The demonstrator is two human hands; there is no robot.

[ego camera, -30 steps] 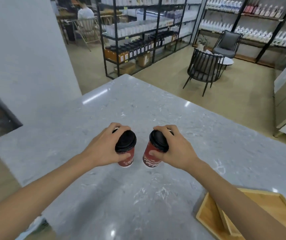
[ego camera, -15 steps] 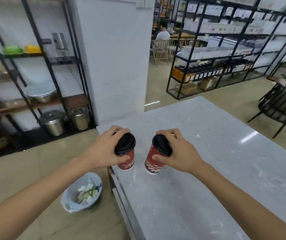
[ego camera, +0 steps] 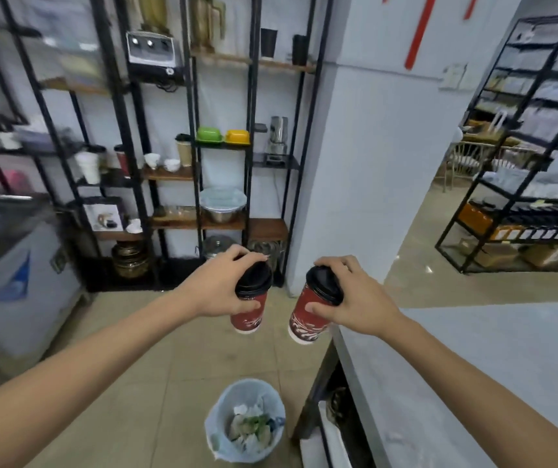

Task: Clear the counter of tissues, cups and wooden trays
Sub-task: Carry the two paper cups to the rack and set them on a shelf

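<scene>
Holding two lidded cups over floor, bin (ego camera: 245, 421) below.
I see left hand (ego camera: 218, 288) gripping left cup (ego camera: 250, 307) upright; right hand (ego camera: 355, 298) gripping right cup (ego camera: 309, 315), top tilted right.

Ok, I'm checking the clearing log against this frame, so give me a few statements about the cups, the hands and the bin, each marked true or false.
1. The left hand holds a red paper cup with a black lid. True.
2. The right hand is empty. False: it grips a second red paper cup with a black lid.
3. Both cups stand on the grey marble counter. False: both are held in the air, off the counter's edge, over the floor.
4. A pale blue waste bin on the floor below the cups holds crumpled paper. True.
5. The cups have lost their lids. False: both lids are on.
</scene>
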